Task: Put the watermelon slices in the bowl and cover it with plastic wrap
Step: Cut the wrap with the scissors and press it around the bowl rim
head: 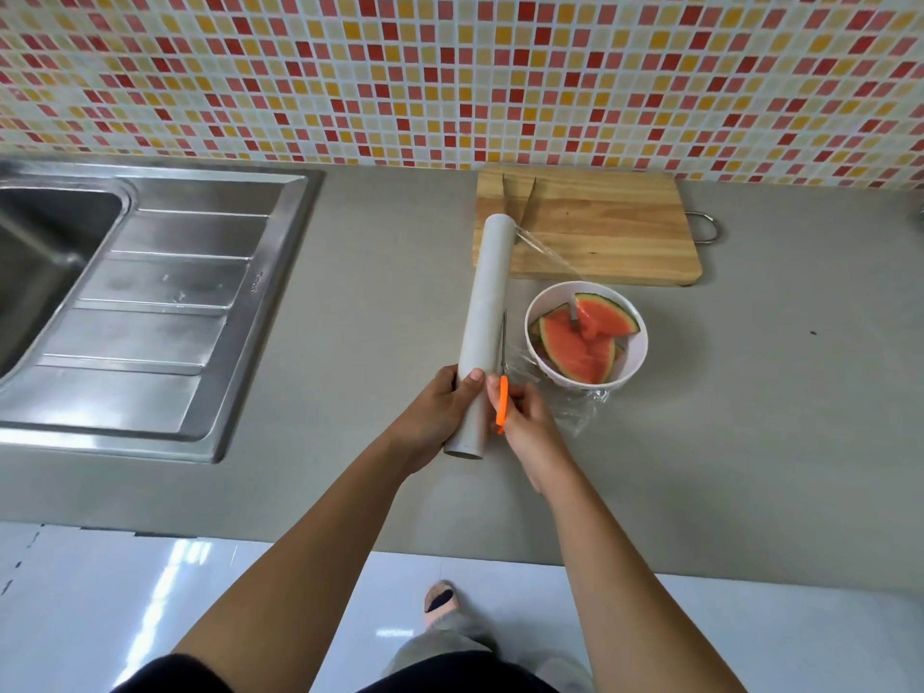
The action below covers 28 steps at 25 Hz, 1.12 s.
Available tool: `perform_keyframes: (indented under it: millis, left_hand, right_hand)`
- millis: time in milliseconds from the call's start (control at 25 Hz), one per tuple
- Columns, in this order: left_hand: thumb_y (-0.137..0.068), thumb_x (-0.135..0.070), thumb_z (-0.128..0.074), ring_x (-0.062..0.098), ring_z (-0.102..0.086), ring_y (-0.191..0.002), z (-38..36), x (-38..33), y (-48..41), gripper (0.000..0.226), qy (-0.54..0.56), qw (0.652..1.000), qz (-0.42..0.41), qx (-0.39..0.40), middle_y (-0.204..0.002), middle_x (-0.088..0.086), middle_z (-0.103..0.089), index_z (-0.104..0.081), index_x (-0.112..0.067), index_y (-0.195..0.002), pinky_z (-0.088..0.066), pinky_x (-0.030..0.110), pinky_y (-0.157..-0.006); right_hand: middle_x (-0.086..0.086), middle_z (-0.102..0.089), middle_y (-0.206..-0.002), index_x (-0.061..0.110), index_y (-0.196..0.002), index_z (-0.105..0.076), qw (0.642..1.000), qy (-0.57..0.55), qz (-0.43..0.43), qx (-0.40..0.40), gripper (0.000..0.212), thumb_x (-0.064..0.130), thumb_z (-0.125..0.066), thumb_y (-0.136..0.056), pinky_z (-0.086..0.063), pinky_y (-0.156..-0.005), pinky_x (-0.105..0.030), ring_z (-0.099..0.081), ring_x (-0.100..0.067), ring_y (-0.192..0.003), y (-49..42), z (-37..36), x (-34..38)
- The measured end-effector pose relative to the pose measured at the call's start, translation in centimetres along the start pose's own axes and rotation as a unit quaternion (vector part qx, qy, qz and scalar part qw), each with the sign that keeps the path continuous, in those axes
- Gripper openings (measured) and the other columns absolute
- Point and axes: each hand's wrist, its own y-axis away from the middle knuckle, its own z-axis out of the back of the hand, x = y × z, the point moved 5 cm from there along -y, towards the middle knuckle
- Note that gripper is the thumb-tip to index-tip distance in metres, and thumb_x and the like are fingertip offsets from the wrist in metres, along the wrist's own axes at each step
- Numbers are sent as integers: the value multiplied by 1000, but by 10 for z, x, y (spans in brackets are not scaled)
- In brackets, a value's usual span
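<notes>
Both forearms stretch forward over the counter [750, 392], hands side by side.
The left hand [440, 412] curls round the wrap roll's [487, 312] near end; the right hand [530, 422] pinches orange-handled scissors [502, 392] beside it. Watermelon slices [575, 342] lie in the bowl [590, 384] just right, film [550, 252] reaching it.

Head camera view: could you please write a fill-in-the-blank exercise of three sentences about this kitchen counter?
1. The left hand grips the roll of plastic wrap, while the right hand holds scissors with ____ handles.
2. The watermelon slices lie in a bowl whose colour is ____.
3. The sink is set into the counter on the person's ____ side.
Missing words: orange; white; left.
</notes>
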Motion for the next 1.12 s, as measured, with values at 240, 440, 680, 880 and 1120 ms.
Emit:
perform_keyframes:
  millis: [240,440,680,880,1120]
  left_hand:
    - [-98,-37,-42,9,-60,-90,4,-6,1,39,-39,999,-21,3,-112,6,-60,-46,-8,-125,-52,20,-70]
    - [-99,-37,-40,7,-57,-89,10,-8,5,38,-66,998,-13,14,-107,-2,-58,-44,-13,-128,-47,16,-64]
    - [-99,-37,-39,1,-55,-89,17,-10,12,38,-99,995,-6,24,-108,-7,-55,-41,-17,-131,-45,8,-59]
    - [-98,-42,-40,7,-54,-97,25,-4,18,41,-119,992,8,34,-121,1,-55,-41,-19,-132,-48,19,-74]
    - [-97,-43,-41,1,-53,-102,33,1,25,45,-128,991,10,44,-122,-7,-53,-37,-21,-136,-45,14,-76]
  right_hand:
    - [10,-57,-70,23,-78,-53,999,-8,-3,-35,30,51,-63,-79,-40,-66,-20,-55,5,-62,-17,-2,6]
    - [10,-58,-74,24,-79,-53,999,-4,1,-47,32,55,-61,-78,-39,-66,-20,-55,-3,-72,-28,-4,11]
    - [11,-57,-76,24,-78,-52,998,-1,6,-57,30,52,-59,-81,-40,-61,-11,-54,5,-70,-33,-9,17]
    - [9,-56,-73,22,-77,-50,997,-14,12,-69,29,49,-59,-83,-40,-62,-12,-55,5,-67,-37,-14,19]
    - [3,-55,-71,20,-75,-51,997,-40,10,-71,32,50,-58,-84,-40,-51,-6,-55,5,-55,-44,-18,21]
